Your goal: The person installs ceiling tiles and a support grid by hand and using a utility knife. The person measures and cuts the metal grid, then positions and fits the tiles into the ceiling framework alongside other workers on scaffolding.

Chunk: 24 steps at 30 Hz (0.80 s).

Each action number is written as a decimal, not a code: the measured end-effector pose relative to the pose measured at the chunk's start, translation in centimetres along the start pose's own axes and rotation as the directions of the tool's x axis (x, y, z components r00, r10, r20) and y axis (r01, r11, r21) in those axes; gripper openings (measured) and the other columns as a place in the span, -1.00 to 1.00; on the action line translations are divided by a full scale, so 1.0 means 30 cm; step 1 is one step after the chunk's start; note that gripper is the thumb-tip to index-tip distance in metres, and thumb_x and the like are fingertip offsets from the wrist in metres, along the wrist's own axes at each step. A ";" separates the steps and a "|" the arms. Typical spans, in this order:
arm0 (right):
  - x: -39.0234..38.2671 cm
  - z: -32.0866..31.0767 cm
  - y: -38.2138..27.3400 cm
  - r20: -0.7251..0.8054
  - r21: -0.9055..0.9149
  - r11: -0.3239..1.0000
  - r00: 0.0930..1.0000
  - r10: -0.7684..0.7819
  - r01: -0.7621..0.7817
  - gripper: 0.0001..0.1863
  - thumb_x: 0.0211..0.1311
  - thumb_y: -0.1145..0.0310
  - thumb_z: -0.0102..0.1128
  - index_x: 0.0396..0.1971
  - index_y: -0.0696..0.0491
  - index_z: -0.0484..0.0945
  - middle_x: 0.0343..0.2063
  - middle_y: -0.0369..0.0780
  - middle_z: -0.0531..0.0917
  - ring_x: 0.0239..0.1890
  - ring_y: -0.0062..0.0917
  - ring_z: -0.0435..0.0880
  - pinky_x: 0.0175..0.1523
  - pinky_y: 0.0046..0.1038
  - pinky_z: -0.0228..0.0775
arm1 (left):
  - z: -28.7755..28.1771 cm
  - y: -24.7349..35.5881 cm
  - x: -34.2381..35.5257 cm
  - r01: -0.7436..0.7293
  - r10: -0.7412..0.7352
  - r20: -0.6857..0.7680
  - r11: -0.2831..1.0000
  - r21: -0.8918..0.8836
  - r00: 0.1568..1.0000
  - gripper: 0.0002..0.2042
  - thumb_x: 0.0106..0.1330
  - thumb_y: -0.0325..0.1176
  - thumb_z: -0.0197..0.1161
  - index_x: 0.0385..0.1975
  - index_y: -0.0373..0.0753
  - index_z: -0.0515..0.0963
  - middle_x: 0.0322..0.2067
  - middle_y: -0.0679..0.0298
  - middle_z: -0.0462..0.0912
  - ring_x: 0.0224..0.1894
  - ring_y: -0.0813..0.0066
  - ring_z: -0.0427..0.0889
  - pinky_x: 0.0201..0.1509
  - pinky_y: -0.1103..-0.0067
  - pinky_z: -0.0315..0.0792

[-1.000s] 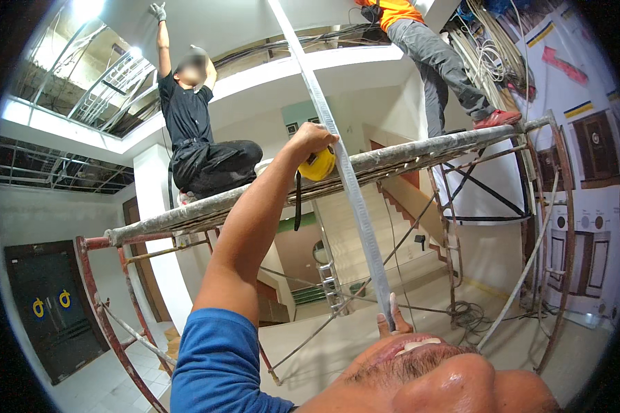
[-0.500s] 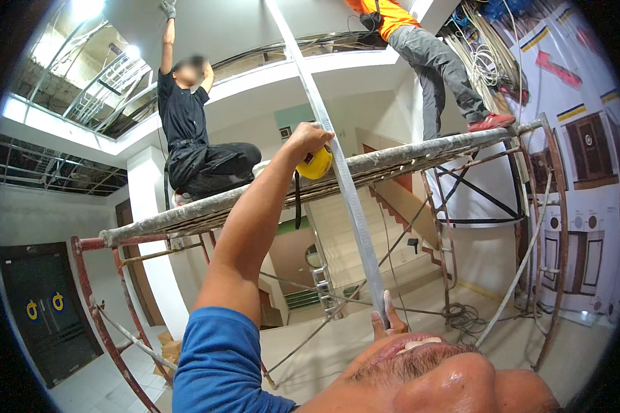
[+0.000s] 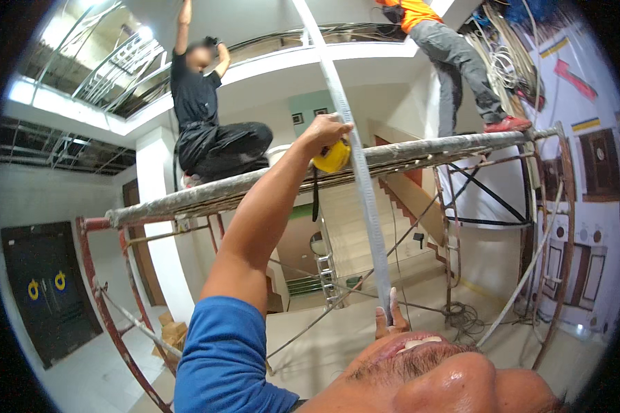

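Observation:
A long, pale metal channel point(image 3: 369, 199) runs from the top of the view down toward me, leaning slightly. My left hand point(image 3: 326, 132), on a raised arm in a blue sleeve, is closed round a yellow tape measure point(image 3: 333, 157) and presses against the channel's left side. A black strap point(image 3: 315, 199) dangles from the tape measure. Low in the view, my right hand point(image 3: 391, 313) grips the channel's bottom end, with whitish fingertips on either side of it. Its palm and wrist are hidden.
A scaffold platform point(image 3: 255, 184) crosses ahead of me on rusty frames. One person in black point(image 3: 198, 103) crouches on it, arms raised; another in orange and grey point(image 3: 455, 69) stands right. Beyond are a ladder point(image 3: 328, 279), coiled cable point(image 3: 467, 318), boxes point(image 3: 172, 335) and dark doors point(image 3: 48, 289).
Most of the scene has shifted a little right in the view. My hands keep their holds on the tape measure and channel. The crouching person's raised hand has partly left the view.

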State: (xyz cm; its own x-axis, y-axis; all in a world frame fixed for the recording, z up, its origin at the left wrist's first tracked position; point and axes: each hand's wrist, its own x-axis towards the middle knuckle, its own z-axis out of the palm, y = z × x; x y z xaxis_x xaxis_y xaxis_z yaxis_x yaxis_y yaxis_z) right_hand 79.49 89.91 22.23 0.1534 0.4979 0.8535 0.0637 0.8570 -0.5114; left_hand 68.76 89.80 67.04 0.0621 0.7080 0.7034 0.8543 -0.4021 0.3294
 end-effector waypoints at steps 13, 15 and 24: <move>-0.022 0.040 0.045 -0.025 0.010 0.999 0.999 0.038 -0.038 -0.37 0.36 0.30 0.12 0.37 0.17 0.23 -0.20 0.14 0.66 -0.31 -0.23 0.73 -0.20 -0.34 0.52 | 0.032 0.003 0.006 0.025 -0.024 -0.045 1.000 0.007 0.999 -0.35 0.28 -0.12 0.34 0.30 -0.34 0.36 -0.21 0.13 0.68 -0.35 0.46 0.59 -0.32 0.46 0.51; -0.026 0.039 0.059 -0.096 -0.006 0.999 0.994 -0.046 0.045 -0.37 0.36 0.30 0.12 0.37 0.18 0.23 -0.16 0.14 0.65 -0.28 -0.22 0.73 -0.18 -0.33 0.52 | 0.039 0.010 0.003 0.043 -0.042 -0.052 0.999 0.024 0.998 -0.36 0.28 -0.12 0.34 0.29 -0.34 0.37 -0.20 0.13 0.68 -0.35 0.47 0.59 -0.32 0.47 0.51; -0.060 0.043 0.042 0.000 0.055 0.995 0.996 0.087 -0.086 -0.38 0.34 0.31 0.14 0.35 0.20 0.25 -0.08 0.18 0.62 -0.15 -0.08 0.72 -0.12 -0.31 0.54 | 0.022 -0.029 -0.005 0.019 -0.017 -0.046 0.998 0.056 0.999 -0.50 0.29 -0.08 0.31 0.14 -0.23 0.54 -0.18 0.12 0.67 -0.22 0.39 0.64 -0.25 0.39 0.56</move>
State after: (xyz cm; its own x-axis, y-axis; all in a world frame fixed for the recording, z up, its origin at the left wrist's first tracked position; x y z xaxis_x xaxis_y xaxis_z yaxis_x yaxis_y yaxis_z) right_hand 78.02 90.26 20.17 0.1582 0.5702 0.8061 -0.0042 0.8168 -0.5770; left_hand 68.35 90.43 66.22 0.0237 0.6872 0.7261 0.8828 -0.3552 0.3073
